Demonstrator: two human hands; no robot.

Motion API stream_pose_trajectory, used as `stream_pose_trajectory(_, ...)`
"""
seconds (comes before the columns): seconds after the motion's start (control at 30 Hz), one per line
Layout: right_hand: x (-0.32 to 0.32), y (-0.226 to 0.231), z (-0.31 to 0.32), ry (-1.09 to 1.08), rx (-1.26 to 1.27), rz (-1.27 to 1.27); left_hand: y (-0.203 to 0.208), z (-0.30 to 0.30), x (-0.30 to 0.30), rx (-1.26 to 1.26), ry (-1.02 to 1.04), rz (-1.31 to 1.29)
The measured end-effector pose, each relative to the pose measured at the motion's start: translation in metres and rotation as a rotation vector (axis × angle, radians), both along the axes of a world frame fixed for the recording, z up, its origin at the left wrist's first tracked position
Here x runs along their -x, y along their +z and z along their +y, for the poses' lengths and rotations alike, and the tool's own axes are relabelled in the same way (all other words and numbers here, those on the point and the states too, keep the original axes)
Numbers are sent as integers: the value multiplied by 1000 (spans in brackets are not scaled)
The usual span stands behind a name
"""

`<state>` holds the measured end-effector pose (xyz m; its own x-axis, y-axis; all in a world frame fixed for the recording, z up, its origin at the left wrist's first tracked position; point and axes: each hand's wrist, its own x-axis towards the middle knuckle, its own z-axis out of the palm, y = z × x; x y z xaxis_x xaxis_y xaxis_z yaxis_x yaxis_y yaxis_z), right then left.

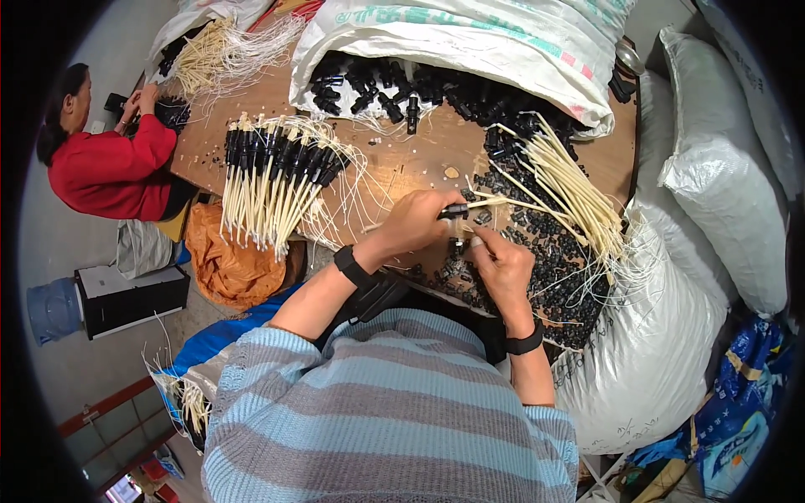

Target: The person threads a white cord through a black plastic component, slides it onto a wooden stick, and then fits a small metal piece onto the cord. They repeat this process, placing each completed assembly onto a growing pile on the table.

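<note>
Slippage looks like the likeliest trouble: the left hand [417,220], near the middle of the frame, grasps a short black cylindrical plastic fitting [454,211] at the fingertips, and a loosened grip could drop it among the small loose black pieces [537,243] strewn just below and right of it. The right hand [505,261], just beside, has thumb and forefinger drawn together; whether they pinch anything is too small to tell. Long cream tubes [558,176] with thin trailing white threads fan out at right of centre, and a sleeve or wrist brushing those threads could tangle them or drag tubes sideways. Left of centre, a row of cream tubes with black fittings [268,180] seems to reach past the edge of the desk, so an elbow knock might tip some off. The brown wooden desk [411,159] is crowded and flecked with crumbs; at top centre a white woven sack [495,50] gapes over more black fittings, which could spill if its mouth sagged. Around it, stuffed white sacks [725,168] crowd the right side of the frame, an orange bag [231,260] slumps lower left of the row, a blue water jug [52,310] lies at far left, and a co-worker in a red top [109,172] works at upper left.
</note>
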<state>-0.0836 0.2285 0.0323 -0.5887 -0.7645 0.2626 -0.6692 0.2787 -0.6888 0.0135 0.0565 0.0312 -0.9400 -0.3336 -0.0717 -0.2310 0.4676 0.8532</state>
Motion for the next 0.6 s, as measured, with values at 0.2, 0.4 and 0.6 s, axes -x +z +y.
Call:
stream_pose_trajectory(0.2, 2, 10, -1, -46, -30, -37, -8, -4, -9, 254, -45, 57)
stream_pose_trajectory(0.4, 1, 2, -5, 19, 29, 11, 6, 6, -7, 268, -114, 44)
stream_pose_trajectory(0.6, 0, -3, -3, 42, -24, -129, -2, 3, -7, 220, -107, 6)
